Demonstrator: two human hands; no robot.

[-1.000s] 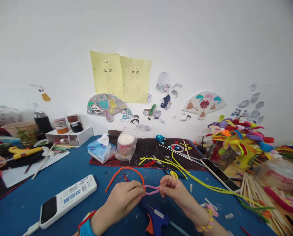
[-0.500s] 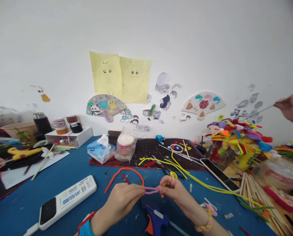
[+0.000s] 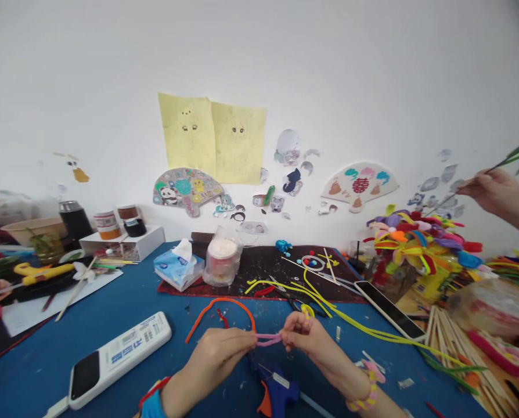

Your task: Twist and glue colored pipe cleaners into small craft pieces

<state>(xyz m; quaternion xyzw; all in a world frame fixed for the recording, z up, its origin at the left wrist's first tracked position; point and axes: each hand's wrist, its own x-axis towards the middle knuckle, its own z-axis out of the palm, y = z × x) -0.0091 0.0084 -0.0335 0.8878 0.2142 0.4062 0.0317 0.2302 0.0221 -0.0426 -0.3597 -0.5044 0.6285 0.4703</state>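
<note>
A pink pipe cleaner (image 3: pixel 269 339), doubled into two strands, stretches between my hands above the blue table mat. My left hand (image 3: pixel 219 353) pinches its left end with the fingertips closed. At the other end my right hand (image 3: pixel 307 342) grips it between thumb and fingers. Beneath them lies a blue hot glue gun (image 3: pixel 281 388) with an orange trigger, partly hidden by my hands. An orange pipe cleaner (image 3: pixel 218 301) curves behind my left hand. Long yellow pipe cleaners (image 3: pixel 350 322) run past my right hand, over a pair of dark-handled pliers (image 3: pixel 295 303).
A white power bank (image 3: pixel 122 360) lies left, and a phone (image 3: pixel 390 310) right. Behind are a tissue pack (image 3: pixel 179 270) and a wrapped jar (image 3: pixel 222 261). Colourful pipe-cleaner flowers (image 3: pixel 420 238) stand at right, where another person's hand (image 3: pixel 498 194) holds a green-leaved stem.
The other person's hand at right has moved left and further into view, bringing green leaves on the stem into sight. My hands and the pink pipe cleaner are almost still.
</note>
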